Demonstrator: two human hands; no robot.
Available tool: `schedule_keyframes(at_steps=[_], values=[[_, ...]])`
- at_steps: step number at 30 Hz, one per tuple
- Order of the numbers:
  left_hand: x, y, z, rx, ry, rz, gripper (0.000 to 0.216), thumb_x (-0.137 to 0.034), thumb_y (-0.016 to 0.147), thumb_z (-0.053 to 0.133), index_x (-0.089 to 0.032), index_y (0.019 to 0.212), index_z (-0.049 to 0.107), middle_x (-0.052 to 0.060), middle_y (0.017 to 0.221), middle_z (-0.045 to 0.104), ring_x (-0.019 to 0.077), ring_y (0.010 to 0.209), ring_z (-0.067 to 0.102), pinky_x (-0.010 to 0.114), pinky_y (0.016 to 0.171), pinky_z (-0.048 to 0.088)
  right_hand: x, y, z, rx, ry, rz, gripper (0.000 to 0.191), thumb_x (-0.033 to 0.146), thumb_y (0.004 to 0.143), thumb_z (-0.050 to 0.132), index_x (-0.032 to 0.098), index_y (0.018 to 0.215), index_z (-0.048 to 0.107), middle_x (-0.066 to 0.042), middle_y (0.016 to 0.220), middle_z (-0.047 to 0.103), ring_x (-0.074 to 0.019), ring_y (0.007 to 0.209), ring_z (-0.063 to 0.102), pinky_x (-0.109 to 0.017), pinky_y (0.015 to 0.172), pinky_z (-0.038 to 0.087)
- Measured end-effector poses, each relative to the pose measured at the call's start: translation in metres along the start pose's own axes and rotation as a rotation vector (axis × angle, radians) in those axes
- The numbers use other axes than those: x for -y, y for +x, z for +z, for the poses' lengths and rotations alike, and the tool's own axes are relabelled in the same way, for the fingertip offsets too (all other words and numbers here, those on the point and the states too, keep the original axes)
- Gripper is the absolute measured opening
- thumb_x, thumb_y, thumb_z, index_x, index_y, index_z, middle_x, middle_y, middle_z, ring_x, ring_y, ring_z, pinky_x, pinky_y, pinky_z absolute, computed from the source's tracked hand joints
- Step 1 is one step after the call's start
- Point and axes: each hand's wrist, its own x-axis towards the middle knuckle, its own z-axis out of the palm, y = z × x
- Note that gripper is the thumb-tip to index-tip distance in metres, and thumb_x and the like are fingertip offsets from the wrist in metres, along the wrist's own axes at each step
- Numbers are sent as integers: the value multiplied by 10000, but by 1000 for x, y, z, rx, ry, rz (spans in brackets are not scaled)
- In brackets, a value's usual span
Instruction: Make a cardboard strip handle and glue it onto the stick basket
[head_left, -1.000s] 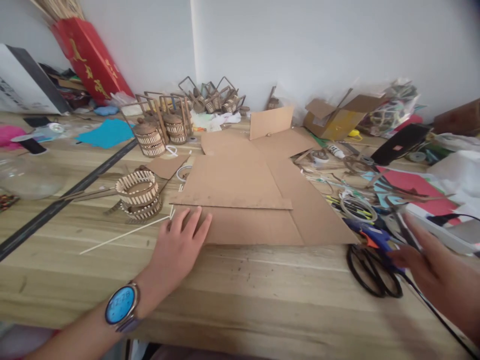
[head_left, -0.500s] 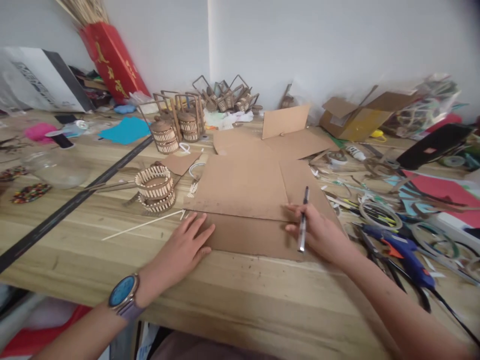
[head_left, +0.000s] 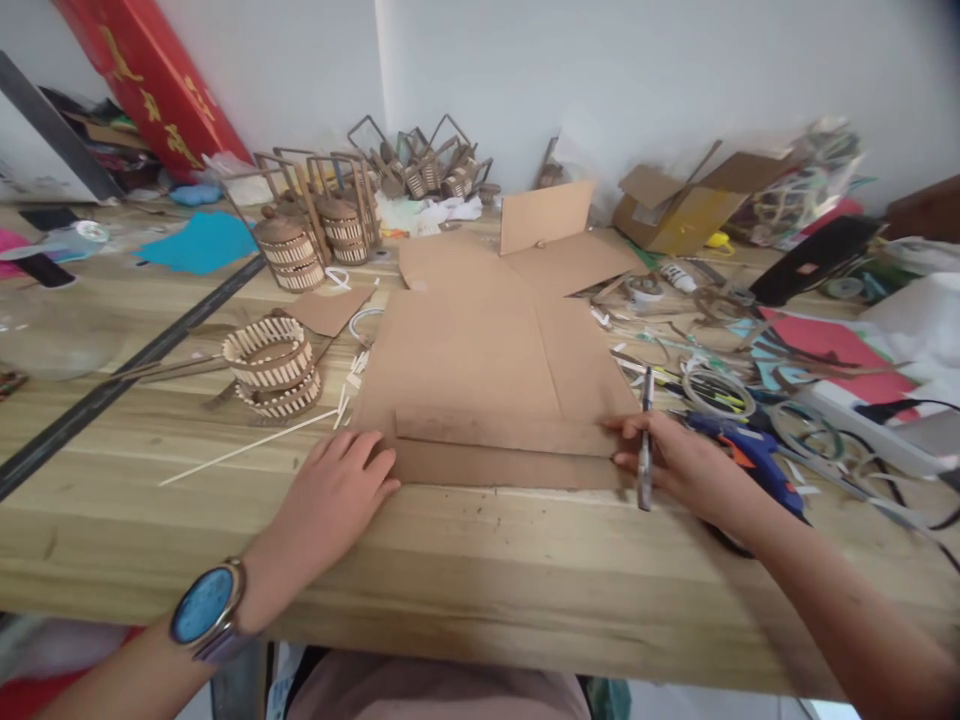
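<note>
Tabletop (head_left: 480,580): carries all items noted. Cardboard sheet (head_left: 465,340): lies flat ahead of the person and between the hands, its near edge running left to right beside the tabletop's front. Cardboard strip (head_left: 495,430): lies on the sheet's near portion, long axis left to right, roughly parallel to that edge; right end at the right hand's fingertips, left end just beyond the left hand. Left hand (head_left: 330,490): palm down, fingers slightly spread, at the sheet's near left corner. Right hand (head_left: 686,465): fingers closed around a pen, fingertips at the strip. Pen (head_left: 646,440): long axis nearly vertical in view, across the strip's direction; which end writes cannot be told.
</note>
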Motion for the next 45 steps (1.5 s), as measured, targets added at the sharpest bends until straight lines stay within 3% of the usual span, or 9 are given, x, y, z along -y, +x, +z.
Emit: schedule_keyframes(at_steps=[3,8,11,13,18,23,33,40,45], values=[[-7,7,-16,87,35,-8,88,-238,887,618,-179,883,684,100,956,657,286,900,597,417,790,464,-6,-20,-4,2,18,76,73,304,851,523,261,862,465,-125,1123,716,-264,954,705,-385,776,556],[-34,37,-42,95,-21,127,219,-292,946,547,-160,809,657,82,804,652,266,817,621,383,715,475,-5,-24,-1,-8,39,89,70,277,819,547,261,857,489,-107,1140,715,-266,1020,677,-416,835,538],[-57,70,-42,9,-146,365,198,-325,954,548,-164,1009,650,102,1080,667,254,986,613,374,829,485,-3,-22,1,-1,34,82,63,233,810,534,260,860,508,-86,1121,719,-247,1011,674,-397,817,538],[-72,96,-32,-81,-194,541,322,-357,966,526,-147,1200,594,144,1358,557,275,1242,511,392,1005,422,-2,-22,0,0,33,75,66,213,808,526,260,852,515,-78,1119,717,-242,1019,671,-393,821,536],[-90,139,13,33,-272,735,588,-530,988,377,-211,1481,349,96,1583,304,332,1451,267,507,1148,255,-4,-25,-3,16,59,37,64,208,825,496,263,843,524,-72,1136,717,-236,1103,649,-386,866,532],[-90,139,32,61,-323,727,520,-451,1033,267,-212,1489,339,68,1578,321,291,1474,227,478,1164,231,-16,-33,-9,-6,68,40,77,212,821,482,264,820,539,-75,1196,698,-239,1162,626,-406,921,518],[-90,137,32,74,-361,757,491,-389,1040,279,-186,1482,352,44,1562,358,292,1470,236,460,1174,213,-11,-41,-9,-34,35,65,206,84,766,425,261,791,527,-72,1058,739,-221,1164,632,-372,870,540],[-90,136,37,23,-406,761,474,-396,1044,266,-199,1452,403,45,1533,410,250,1457,286,423,1174,224,-7,-44,-1,-90,-22,60,245,38,731,414,256,779,516,-77,1084,732,-211,1177,626,-348,842,550],[-91,135,36,32,-405,773,478,-383,1045,268,-172,1451,406,49,1538,400,256,1447,307,411,1181,230,-5,-49,12,-187,-115,44,257,30,802,398,254,821,523,-101,1169,703,-207,1154,637,-356,844,553]])
